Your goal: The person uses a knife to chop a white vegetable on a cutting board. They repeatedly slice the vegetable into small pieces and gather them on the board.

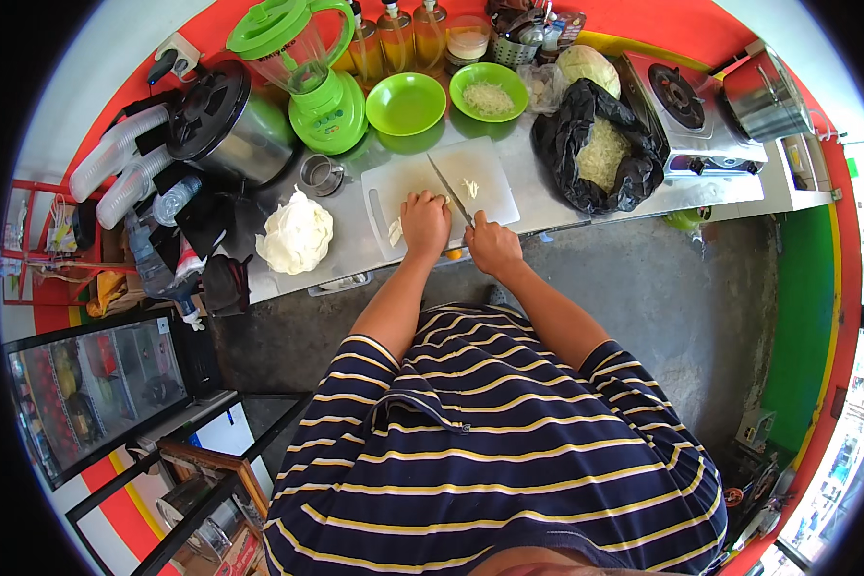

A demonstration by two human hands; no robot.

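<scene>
My right hand [495, 243] grips the handle of a kitchen knife [449, 189], its long blade slanting away across the white cutting board [396, 180]. Close beside the blade, my left hand [425, 222] presses down with curled fingers on a piece of pale cabbage, mostly hidden beneath it. A bit of cabbage [395, 232] shows at the left of that hand. Right of the blade lies a small heap of thin cabbage shreds [471, 189]. Further left on the steel counter sits a partly peeled cabbage head [295, 234].
Behind the board stand a green bowl [407, 103], another bowl with shreds [488, 97] and a green blender [324, 108]. To the right are a black plastic bag of shredded cabbage [601, 155], a whole cabbage [589, 70] and a gas stove [680, 101]. A metal cup [322, 175] stands left.
</scene>
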